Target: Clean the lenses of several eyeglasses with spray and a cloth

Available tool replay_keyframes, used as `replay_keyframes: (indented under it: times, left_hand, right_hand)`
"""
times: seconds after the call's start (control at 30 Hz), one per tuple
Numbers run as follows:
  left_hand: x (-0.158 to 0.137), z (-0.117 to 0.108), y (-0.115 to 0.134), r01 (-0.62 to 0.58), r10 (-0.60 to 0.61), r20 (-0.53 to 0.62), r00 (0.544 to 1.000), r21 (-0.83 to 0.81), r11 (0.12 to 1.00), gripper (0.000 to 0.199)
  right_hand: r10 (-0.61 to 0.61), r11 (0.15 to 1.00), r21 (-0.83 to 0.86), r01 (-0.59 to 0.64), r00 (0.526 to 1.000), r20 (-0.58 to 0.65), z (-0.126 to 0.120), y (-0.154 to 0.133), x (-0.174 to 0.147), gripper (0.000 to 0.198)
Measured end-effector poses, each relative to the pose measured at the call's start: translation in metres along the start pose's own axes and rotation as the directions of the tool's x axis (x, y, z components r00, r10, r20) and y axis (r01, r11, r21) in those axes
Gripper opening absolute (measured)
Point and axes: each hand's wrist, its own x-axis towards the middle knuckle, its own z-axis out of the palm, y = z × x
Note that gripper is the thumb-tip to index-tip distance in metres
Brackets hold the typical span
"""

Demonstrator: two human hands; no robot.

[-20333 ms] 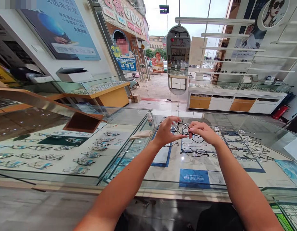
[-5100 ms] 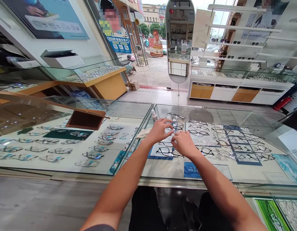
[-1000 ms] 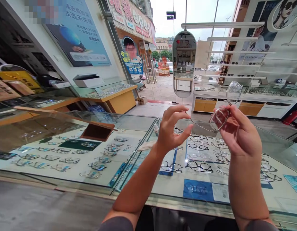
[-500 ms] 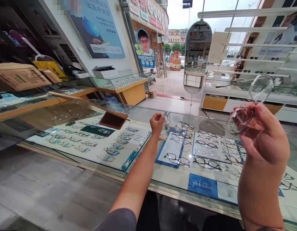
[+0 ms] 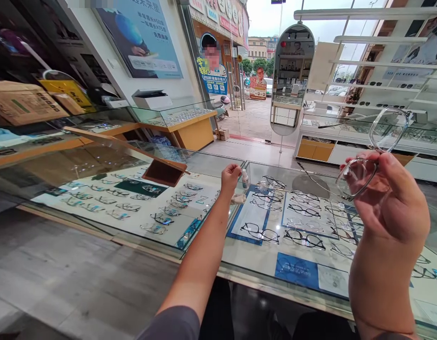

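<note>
My right hand is closed around a pair of eyeglasses with clear rims and thin temples. It holds them up at the right, above the glass display case, by the middle of the frame. One temple points left from the upper lens; the other slants up and left from the lower lens. Over the case's middle, my left hand is pinched together; whatever is between its fingertips, if anything, cannot be made out. Just right of it stands a small white bottle, with a crumpled beige cloth below.
Several dark-rimmed eyeglasses lie inside the case under glass, and more fill its left section. A brown tray-like piece rests on the left glass. Beyond the case stand an oval mirror and a white shelf unit.
The camera view has shifted slightly. My right hand and the eyeglasses appear a little farther right; both hands keep the same grip and pose.
</note>
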Motion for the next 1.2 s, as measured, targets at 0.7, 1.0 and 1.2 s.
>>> replay_keyframes:
  times: [0.7,1.0,1.2]
  left_hand:
    - [-0.008,-0.008,-0.009,-0.165,0.180,-0.009,0.984,0.360,0.918,0.029]
    - [-0.016,-0.005,-0.020,0.057,-0.143,0.116,0.983,0.549,0.834,0.049]
    - [-0.018,0.001,-0.008,0.081,-0.153,0.138,0.978,0.426,0.901,0.029]
  right_hand:
    - [-0.029,0.999,0.028,0.028,0.999,0.036,0.001,0.000,-0.002,0.015]
    - [-0.025,0.999,0.042,0.023,0.999,0.045,0.001,0.000,-0.003,0.012]
    - [-0.012,0.999,0.038,0.011,1.000,0.029,0.001,-0.001,-0.003,0.012]
